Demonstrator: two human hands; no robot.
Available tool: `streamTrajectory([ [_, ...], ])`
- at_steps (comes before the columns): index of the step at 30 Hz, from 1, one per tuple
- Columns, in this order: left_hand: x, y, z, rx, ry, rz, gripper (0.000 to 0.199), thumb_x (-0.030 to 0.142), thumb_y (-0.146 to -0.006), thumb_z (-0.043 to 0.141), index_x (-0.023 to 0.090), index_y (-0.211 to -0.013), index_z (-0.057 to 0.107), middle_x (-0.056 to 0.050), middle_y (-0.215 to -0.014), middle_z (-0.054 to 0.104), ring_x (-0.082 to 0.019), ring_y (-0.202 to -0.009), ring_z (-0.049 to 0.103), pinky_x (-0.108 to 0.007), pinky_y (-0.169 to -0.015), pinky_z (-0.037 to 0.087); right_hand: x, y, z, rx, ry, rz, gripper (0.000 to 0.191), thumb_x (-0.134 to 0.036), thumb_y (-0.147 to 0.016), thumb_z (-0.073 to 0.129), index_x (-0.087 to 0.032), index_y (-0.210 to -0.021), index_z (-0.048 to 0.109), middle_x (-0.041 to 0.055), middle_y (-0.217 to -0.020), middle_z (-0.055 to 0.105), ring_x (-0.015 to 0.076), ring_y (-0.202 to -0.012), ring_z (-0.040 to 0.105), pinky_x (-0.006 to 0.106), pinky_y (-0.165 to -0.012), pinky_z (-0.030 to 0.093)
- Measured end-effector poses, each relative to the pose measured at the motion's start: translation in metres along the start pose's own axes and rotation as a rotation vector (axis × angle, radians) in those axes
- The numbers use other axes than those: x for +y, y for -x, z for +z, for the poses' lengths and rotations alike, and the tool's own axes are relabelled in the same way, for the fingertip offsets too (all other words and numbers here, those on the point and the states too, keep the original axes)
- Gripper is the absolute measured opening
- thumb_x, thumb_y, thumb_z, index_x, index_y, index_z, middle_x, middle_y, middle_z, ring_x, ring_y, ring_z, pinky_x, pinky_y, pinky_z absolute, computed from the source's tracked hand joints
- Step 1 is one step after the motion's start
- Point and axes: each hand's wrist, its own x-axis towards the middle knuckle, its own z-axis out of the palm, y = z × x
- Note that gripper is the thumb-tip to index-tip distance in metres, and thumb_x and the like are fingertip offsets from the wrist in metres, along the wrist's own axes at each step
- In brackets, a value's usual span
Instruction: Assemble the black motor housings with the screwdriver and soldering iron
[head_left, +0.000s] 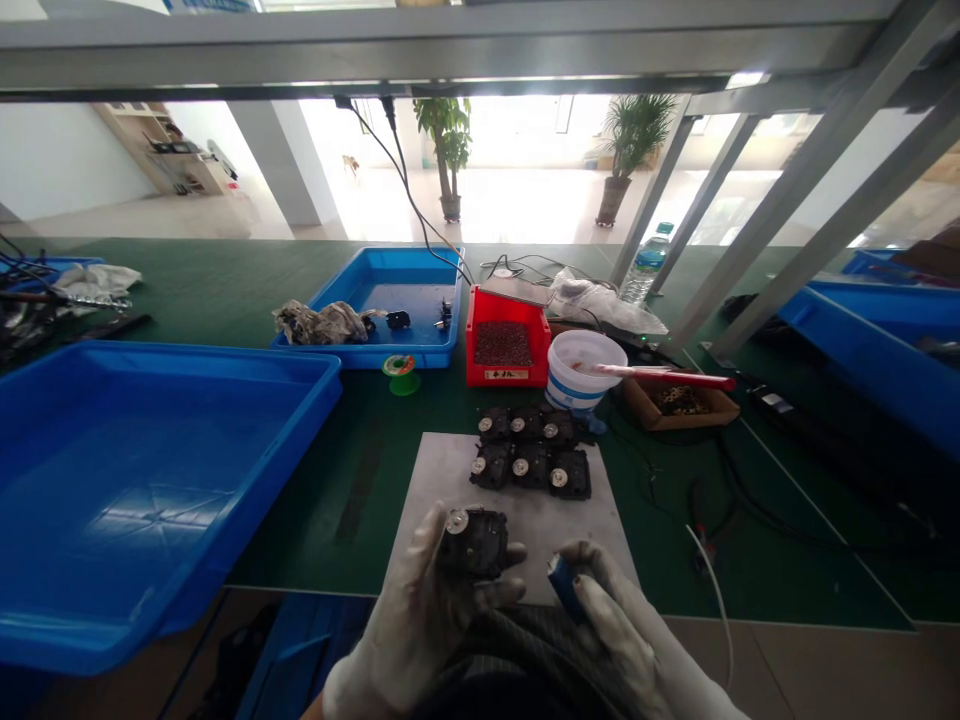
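Note:
My left hand (420, 610), in a whitish glove, is closed around a black plastic unit (480, 548) with a silver disc on its upper left corner. To its right, my gloved right hand (619, 605) grips a small blue object (567, 588) with a pale tip; the fingers hide much of it, so its kind is unclear. The two hands are apart, just above the front of a pale board (435, 480). On the board's far part, several similar black units (531, 466) stand in two rows, each with a silver disc.
Behind the board are a red bin (506, 376) of small dark pieces, a white bucket (587, 358) with a red-handled brush across it, and a cardboard box (645, 408). A green spool (403, 380) and blue trays (307, 385) are leftward. Metal posts (817, 200) rise at right.

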Motion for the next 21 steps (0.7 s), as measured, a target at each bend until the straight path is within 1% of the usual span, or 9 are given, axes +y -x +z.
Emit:
streamTrajectory([
  [2,-0.002,0.005,0.000,-0.006,-0.071,0.067,0.058,0.042,-0.084,0.081,0.021,-0.133,0.060,-0.014,-0.113,0.079,-0.024,-0.084,0.077,-0.035,-0.080,0.059,-0.005,0.004,-0.009,0.002,0.009,-0.020,0.037,-0.056,-0.081,0.078,-0.029,-0.106,0.077,0.0060,-0.112,0.076,0.0282,-0.106,0.073,0.040,-0.097,0.063],
  [5,-0.003,0.007,-0.001,0.033,-0.257,0.237,0.058,0.029,-0.080,0.085,0.023,-0.133,0.061,-0.007,-0.109,0.076,-0.018,-0.084,0.073,-0.026,-0.075,0.055,-0.022,0.003,-0.010,0.100,-0.072,0.037,0.033,-0.052,-0.085,0.080,-0.025,-0.105,0.075,0.0044,-0.094,0.075,0.0216,-0.085,0.075,0.031,-0.078,0.065],
  [7,-0.001,0.005,-0.002,0.034,-0.331,0.277,0.057,0.029,-0.076,0.090,0.022,-0.127,0.066,-0.003,-0.102,0.072,-0.015,-0.082,0.069,-0.023,-0.073,0.053,-0.033,-0.001,-0.005,0.199,-0.140,0.063,0.040,-0.058,-0.085,0.080,-0.023,-0.102,0.074,0.0040,-0.087,0.073,0.0183,-0.074,0.072,0.025,-0.066,0.062],
  [9,0.001,0.002,-0.005,0.004,-0.360,0.273,0.062,0.030,-0.071,0.094,0.021,-0.126,0.066,-0.001,-0.097,0.069,-0.013,-0.080,0.065,-0.021,-0.072,0.052,-0.039,-0.005,0.001,0.232,-0.141,0.059,0.048,-0.066,-0.079,0.081,-0.020,-0.093,0.075,0.0048,-0.082,0.071,0.0175,-0.067,0.069,0.023,-0.058,0.059],
  [11,0.002,0.000,-0.008,-0.020,-0.377,0.266,0.063,0.032,-0.073,0.094,0.021,-0.128,0.065,0.001,-0.093,0.066,-0.012,-0.077,0.063,-0.021,-0.070,0.051,-0.040,-0.007,0.007,0.238,-0.063,0.030,0.051,-0.069,-0.079,0.079,-0.019,-0.085,0.074,0.0048,-0.076,0.070,0.0174,-0.062,0.066,0.024,-0.055,0.057],
  [13,0.002,-0.001,-0.010,-0.017,-0.365,0.294,0.055,0.032,-0.075,0.091,0.021,-0.123,0.066,0.001,-0.093,0.065,-0.013,-0.079,0.063,-0.022,-0.071,0.051,-0.037,-0.007,0.014,0.250,0.057,-0.011,0.050,-0.069,-0.084,0.074,-0.019,-0.080,0.073,0.0032,-0.068,0.067,0.0168,-0.056,0.064,0.024,-0.051,0.054],
  [16,0.000,0.001,-0.011,-0.015,-0.292,0.326,0.044,0.030,-0.074,0.090,0.020,-0.111,0.068,-0.003,-0.098,0.069,-0.018,-0.089,0.067,-0.026,-0.079,0.054,-0.036,-0.005,0.025,0.305,0.318,-0.139,0.043,-0.062,-0.094,0.064,-0.021,-0.083,0.072,0.0028,-0.068,0.069,0.0169,-0.057,0.065,0.023,-0.052,0.053],
  [18,-0.003,0.001,-0.013,-0.033,-0.249,0.282,0.050,0.032,-0.075,0.088,0.022,-0.118,0.065,-0.006,-0.102,0.072,-0.021,-0.093,0.070,-0.029,-0.082,0.055,-0.039,-0.005,0.031,0.338,0.526,-0.279,0.033,-0.052,-0.099,0.060,-0.023,-0.090,0.073,0.0034,-0.076,0.075,0.0178,-0.064,0.072,0.023,-0.058,0.054],
  [21,-0.007,-0.001,-0.017,-0.072,-0.312,0.205,0.069,0.031,-0.078,0.085,0.027,-0.139,0.055,-0.002,-0.092,0.071,-0.016,-0.073,0.068,-0.025,-0.066,0.052,-0.049,-0.009,0.037,0.333,0.753,-0.522,0.021,-0.038,-0.101,0.057,-0.025,-0.101,0.074,0.0029,-0.085,0.081,0.0188,-0.074,0.079,0.023,-0.067,0.057],
])
